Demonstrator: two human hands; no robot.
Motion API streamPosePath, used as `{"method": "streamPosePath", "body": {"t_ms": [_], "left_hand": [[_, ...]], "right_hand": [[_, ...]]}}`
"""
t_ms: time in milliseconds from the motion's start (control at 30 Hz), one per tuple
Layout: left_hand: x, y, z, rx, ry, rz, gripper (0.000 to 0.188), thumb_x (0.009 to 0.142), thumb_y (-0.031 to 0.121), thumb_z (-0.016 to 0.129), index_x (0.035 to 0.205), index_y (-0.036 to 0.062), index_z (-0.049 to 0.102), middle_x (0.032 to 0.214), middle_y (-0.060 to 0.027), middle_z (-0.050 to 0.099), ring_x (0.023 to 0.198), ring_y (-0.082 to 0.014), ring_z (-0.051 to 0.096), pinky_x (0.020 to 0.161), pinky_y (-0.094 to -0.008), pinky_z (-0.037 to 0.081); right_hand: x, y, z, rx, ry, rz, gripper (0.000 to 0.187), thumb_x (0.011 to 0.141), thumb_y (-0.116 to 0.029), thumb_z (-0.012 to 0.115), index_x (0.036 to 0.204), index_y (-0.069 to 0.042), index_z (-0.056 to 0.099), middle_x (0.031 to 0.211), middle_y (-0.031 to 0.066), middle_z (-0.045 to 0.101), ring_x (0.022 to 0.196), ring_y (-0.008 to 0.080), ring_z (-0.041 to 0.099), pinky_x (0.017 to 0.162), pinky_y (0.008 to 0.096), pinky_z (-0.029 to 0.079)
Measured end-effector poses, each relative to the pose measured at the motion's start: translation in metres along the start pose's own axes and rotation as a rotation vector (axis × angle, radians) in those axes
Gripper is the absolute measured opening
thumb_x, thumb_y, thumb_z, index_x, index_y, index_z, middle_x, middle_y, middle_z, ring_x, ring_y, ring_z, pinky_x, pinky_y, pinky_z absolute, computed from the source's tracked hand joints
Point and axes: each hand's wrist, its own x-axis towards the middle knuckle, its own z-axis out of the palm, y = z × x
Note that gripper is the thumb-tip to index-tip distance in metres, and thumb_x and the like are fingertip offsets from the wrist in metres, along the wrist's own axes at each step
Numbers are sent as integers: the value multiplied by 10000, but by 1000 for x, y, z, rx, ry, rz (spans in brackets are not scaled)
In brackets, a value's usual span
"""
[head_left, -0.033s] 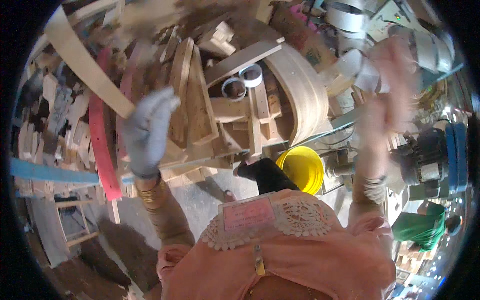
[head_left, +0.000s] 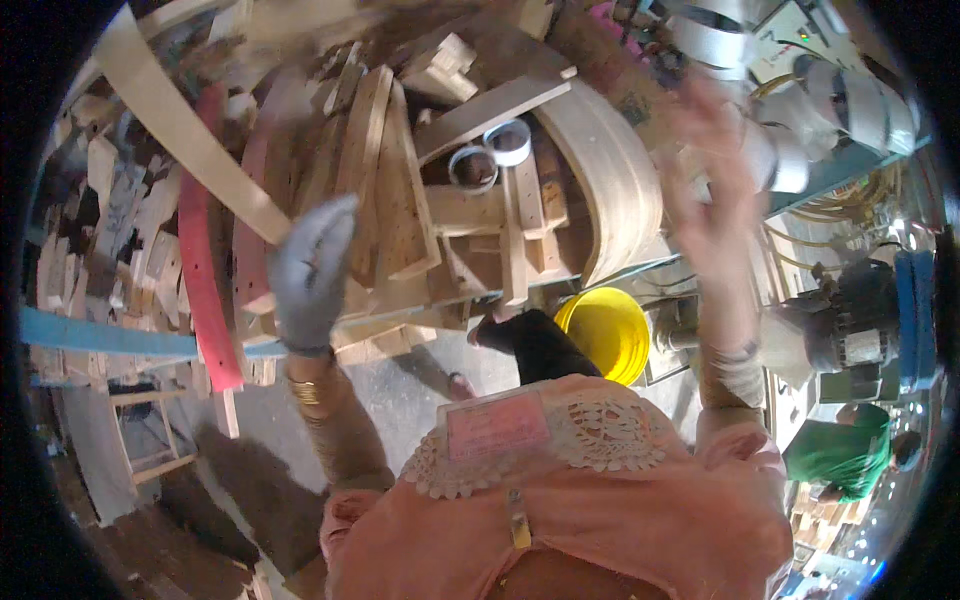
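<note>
My left hand [head_left: 315, 270], in a grey glove, is closed round the lower end of a long curved wooden strip [head_left: 190, 130] that rises to the upper left. My bare right hand [head_left: 715, 180] is over the right part of the bench, smeared by motion, so its fingers do not read clearly. It is nearest to a wide curved wooden piece [head_left: 610, 180] and several white rolls [head_left: 790, 160]. Between my hands lie long wooden pieces [head_left: 365, 150] with holes, and two white rings [head_left: 508, 142] on top of wooden blocks.
Red curved strips [head_left: 205, 300] and piled wood offcuts lie at the left. A yellow bucket [head_left: 605, 335] stands below the bench edge. A motor [head_left: 850, 320] is at the right, with a person in green [head_left: 845, 450] beyond it.
My right hand has moved left, away from the white rolls and toward the wide curved piece. My left hand and the curved strip have shifted slightly right.
</note>
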Motion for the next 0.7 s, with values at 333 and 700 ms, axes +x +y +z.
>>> {"method": "streamPosePath", "body": {"t_ms": [333,700], "left_hand": [[-122,0,130,30,-457,69,186,793,152,535,944,57,588,768,-131,592,684,-299,563,607,-379,446],[-224,12,117,117,-673,-161,169,778,163,543,896,46,573,788,-130,594,734,-318,564,660,-392,446]], "right_hand": [[-113,112,264,-469,-595,246,471,748,-398,566,1189,-268,465,1326,72,292,1235,301,246,999,548,131],[-104,78,200,258,-574,171,333,710,-301,642,919,-45,600,915,156,598,894,298,561,779,394,434]]}}
